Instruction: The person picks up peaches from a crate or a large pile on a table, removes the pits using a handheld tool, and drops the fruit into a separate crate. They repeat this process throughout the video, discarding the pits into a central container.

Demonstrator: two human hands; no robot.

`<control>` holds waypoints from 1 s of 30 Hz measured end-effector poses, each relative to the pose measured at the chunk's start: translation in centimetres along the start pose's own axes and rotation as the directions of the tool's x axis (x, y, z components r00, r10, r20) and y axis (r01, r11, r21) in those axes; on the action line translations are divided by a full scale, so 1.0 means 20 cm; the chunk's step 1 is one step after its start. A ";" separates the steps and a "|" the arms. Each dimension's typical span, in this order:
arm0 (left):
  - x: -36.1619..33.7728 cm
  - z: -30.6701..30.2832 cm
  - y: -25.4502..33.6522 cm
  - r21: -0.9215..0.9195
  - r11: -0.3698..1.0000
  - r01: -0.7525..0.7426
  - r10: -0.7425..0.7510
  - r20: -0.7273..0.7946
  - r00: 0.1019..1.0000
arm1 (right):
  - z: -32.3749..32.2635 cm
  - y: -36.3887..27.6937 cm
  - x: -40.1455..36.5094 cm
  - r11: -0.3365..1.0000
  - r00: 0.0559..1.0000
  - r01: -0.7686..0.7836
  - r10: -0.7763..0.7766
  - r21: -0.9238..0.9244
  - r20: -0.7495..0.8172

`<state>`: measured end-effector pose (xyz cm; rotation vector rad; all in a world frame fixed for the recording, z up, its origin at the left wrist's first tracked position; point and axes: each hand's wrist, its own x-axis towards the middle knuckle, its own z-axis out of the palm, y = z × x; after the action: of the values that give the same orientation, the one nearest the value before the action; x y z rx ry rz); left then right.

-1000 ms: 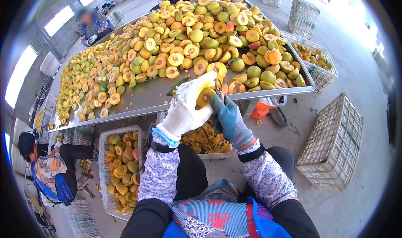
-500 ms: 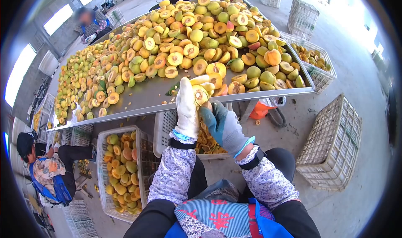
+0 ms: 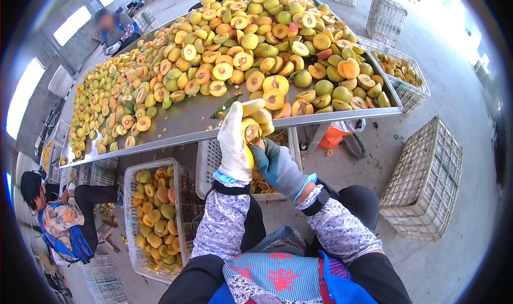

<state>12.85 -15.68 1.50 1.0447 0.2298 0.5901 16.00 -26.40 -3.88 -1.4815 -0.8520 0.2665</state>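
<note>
My left hand (image 3: 236, 141), in a white glove with yellowed fingertips, is closed around a halved yellow fruit (image 3: 250, 131), its cut face turned up toward me. My right hand (image 3: 279, 166), in a grey and teal glove, is pressed against the lower edge of that fruit with its fingers together. Whether a tool sits in the right fingers cannot be made out. Both hands are just off the near edge of a metal table (image 3: 184, 127) heaped with halved fruit (image 3: 224, 71). Below them is a white crate (image 3: 212, 162) with cut fruit in it.
A crate of fruit halves (image 3: 158, 218) stands at lower left. Beyond it a seated person (image 3: 67, 213) works; two others sit across the table. An upturned crate (image 3: 425, 181) is at right, with another fruit crate (image 3: 398, 71) beside the table and an orange bag (image 3: 334, 135) under it.
Both hands have drawn back from the table edge toward my body, with the fruit still held. The fruit's cut face is tilted more toward the camera.
</note>
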 end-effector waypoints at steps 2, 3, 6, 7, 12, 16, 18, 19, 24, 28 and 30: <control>0.00 0.00 0.00 0.042 0.999 -0.013 0.014 -0.008 1.000 | 0.02 0.01 -0.01 0.996 0.996 -0.075 0.072 0.054 0.047; 0.01 -0.01 0.01 0.064 0.998 -0.005 0.005 -0.002 1.000 | 0.04 0.03 -0.02 0.998 0.998 -0.056 0.055 0.040 0.035; 0.02 -0.02 0.03 0.112 0.994 0.013 -0.015 0.010 1.000 | 0.06 0.04 -0.03 0.981 0.986 -0.158 0.150 0.110 0.075; 0.01 -0.02 0.04 0.127 0.992 0.022 -0.024 0.013 1.000 | 0.05 -0.03 -0.03 0.932 0.949 -0.303 0.277 0.199 0.148; 0.04 -0.06 0.08 0.215 0.973 0.088 -0.121 0.145 0.982 | -0.09 -0.25 0.01 0.651 0.662 -0.728 0.584 0.216 0.470; 0.06 -0.07 0.09 0.376 0.921 0.105 -0.196 0.213 0.957 | -0.07 -0.21 0.01 0.690 0.670 -0.713 0.619 0.124 0.409; 0.07 -0.08 0.07 0.329 0.937 0.117 -0.200 0.229 0.953 | -0.10 -0.24 0.01 0.541 0.589 -0.798 0.605 0.265 0.535; 0.07 -0.09 0.05 0.213 0.966 0.146 -0.193 0.225 0.955 | -0.10 -0.20 0.00 0.418 0.552 -0.828 0.493 0.373 0.672; 0.05 -0.08 0.01 -0.120 0.978 0.172 -0.158 0.122 0.980 | -0.10 -0.09 0.03 0.087 0.487 -0.872 0.246 0.482 0.838; 0.06 -0.14 -0.04 -0.219 0.965 0.142 -0.138 0.037 0.990 | -0.04 -0.22 0.03 0.701 0.682 -0.694 0.564 0.168 0.466; 0.04 -0.14 -0.05 -0.226 0.963 0.144 -0.148 -0.001 0.989 | 0.00 -0.15 0.01 0.798 0.770 -0.584 0.486 0.150 0.413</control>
<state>12.60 -13.40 -0.68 0.7955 0.2472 0.4801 15.01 -26.62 -0.95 -1.4076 -0.6101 1.0786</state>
